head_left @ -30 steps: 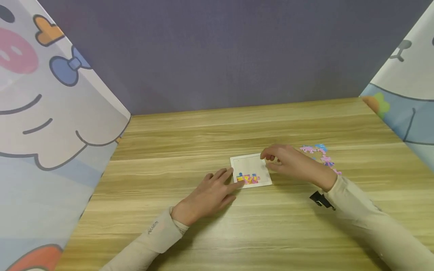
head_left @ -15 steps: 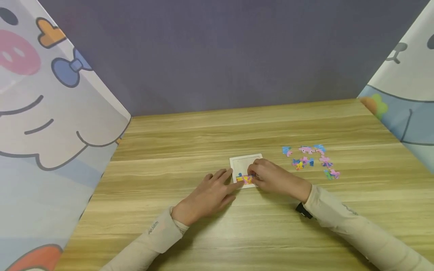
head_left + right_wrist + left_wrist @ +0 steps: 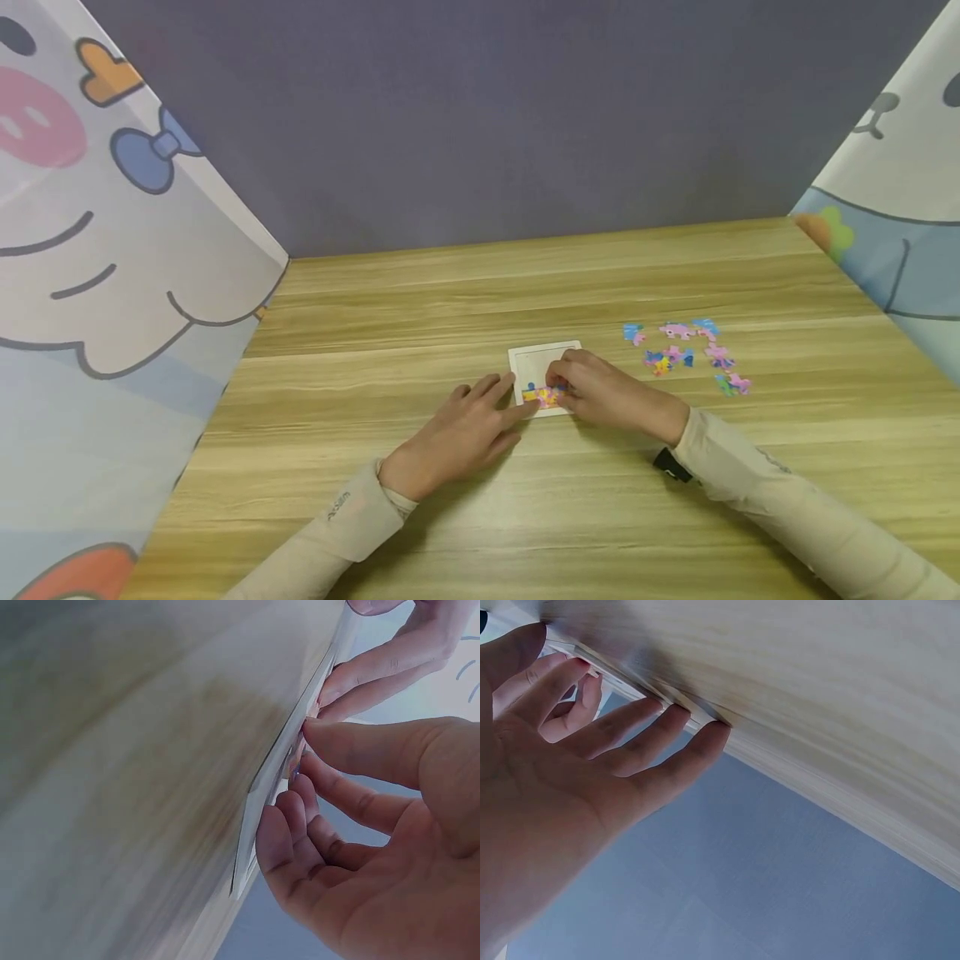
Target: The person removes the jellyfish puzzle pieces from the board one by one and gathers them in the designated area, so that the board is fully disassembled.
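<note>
In the head view a square white puzzle tray [image 3: 528, 368] lies on the table, with joined pink, yellow and blue puzzle pieces [image 3: 531, 397] along its near edge. My left hand [image 3: 461, 429] rests at the tray's left side, its fingers extended and the index finger touching the joined pieces. Over the tray's near right part, my right hand [image 3: 600, 390] pinches a puzzle piece [image 3: 296, 756] between thumb and index finger, down at the tray. Most of that piece is hidden by the fingers. In the left wrist view the left fingertips touch the tabletop and tray edge.
Several loose puzzle pieces [image 3: 677, 332] lie on the wooden table [image 3: 390, 333] to the right of the tray. A dark grey panel [image 3: 525, 125] stands behind the table. Cartoon-printed panels [image 3: 150, 275] flank it. A black device [image 3: 672, 465] sits by the right cuff.
My right hand has come left and down from the tray's right edge onto the joined pieces, uncovering more loose pieces. Over the last half second it stays nearly still. The left hand has not moved.
</note>
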A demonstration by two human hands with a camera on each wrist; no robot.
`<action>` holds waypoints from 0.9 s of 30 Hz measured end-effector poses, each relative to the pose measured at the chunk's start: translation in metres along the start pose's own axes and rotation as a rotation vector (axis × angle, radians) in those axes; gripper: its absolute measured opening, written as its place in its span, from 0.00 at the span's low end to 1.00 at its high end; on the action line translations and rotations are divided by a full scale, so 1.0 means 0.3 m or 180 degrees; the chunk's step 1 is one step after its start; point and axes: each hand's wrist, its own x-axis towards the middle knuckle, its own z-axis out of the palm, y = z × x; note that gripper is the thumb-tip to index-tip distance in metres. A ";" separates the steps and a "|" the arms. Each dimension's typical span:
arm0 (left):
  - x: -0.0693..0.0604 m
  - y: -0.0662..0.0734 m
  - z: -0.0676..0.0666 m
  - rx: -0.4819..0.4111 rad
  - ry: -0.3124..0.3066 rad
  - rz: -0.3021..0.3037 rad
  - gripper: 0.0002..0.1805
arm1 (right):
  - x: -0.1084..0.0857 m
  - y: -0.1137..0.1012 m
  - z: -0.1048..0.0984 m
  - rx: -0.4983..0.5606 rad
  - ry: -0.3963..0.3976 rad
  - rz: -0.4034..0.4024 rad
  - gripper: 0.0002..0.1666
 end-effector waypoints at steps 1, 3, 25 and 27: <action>0.001 0.000 0.000 0.0006 0.0004 0.0002 0.23 | -0.001 0.003 -0.002 0.0023 -0.0012 0.0006 0.08; 0.003 -0.001 0.001 0.0019 0.0012 0.0004 0.24 | -0.003 0.006 -0.007 0.0067 -0.0030 0.0021 0.09; 0.006 -0.007 0.023 -0.0036 0.0308 0.0015 0.20 | -0.001 0.009 -0.010 0.0106 -0.0102 -0.0200 0.12; 0.010 -0.006 0.021 -0.0049 0.0240 0.0008 0.21 | -0.002 0.011 -0.016 0.0106 -0.0114 -0.0167 0.12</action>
